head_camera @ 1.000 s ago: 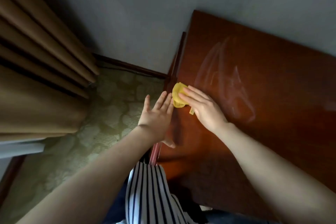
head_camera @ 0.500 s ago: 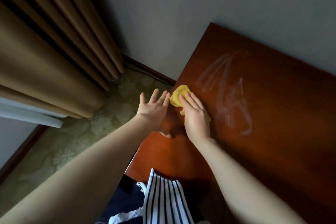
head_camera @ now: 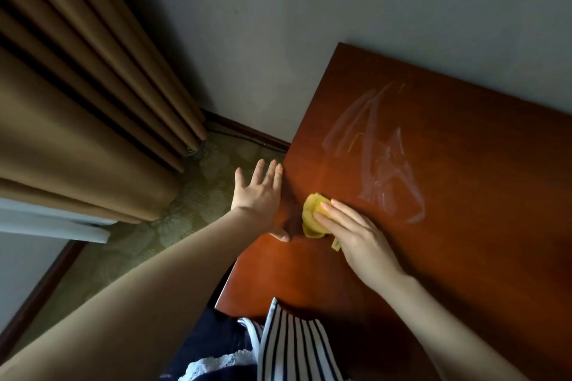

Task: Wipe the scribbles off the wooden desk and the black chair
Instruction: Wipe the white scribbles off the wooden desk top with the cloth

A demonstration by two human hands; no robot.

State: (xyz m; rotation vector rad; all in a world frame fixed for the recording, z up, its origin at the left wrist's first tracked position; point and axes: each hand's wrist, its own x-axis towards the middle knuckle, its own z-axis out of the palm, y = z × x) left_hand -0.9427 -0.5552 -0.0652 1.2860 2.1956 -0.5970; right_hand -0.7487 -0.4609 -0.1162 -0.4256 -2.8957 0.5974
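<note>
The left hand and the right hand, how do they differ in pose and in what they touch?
The left hand fans its fingers out; the right hand has them closer together. The left hand holds nothing and sits at the left edge of the desk; the right hand presses a yellow cloth down on the desk top. Both are bare, with straight fingers.

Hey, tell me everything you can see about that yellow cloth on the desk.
The yellow cloth is a small, soft-looking rag, bunched into a crumpled wad rather than spread flat. It lies on the reddish-brown wooden desk near its left edge, short of the whitish scribbles, which it does not touch. The right hand presses on it with straight fingers, covering its right part. A small pale tag sticks out beneath that hand. The left hand is beside it, apart.
</note>
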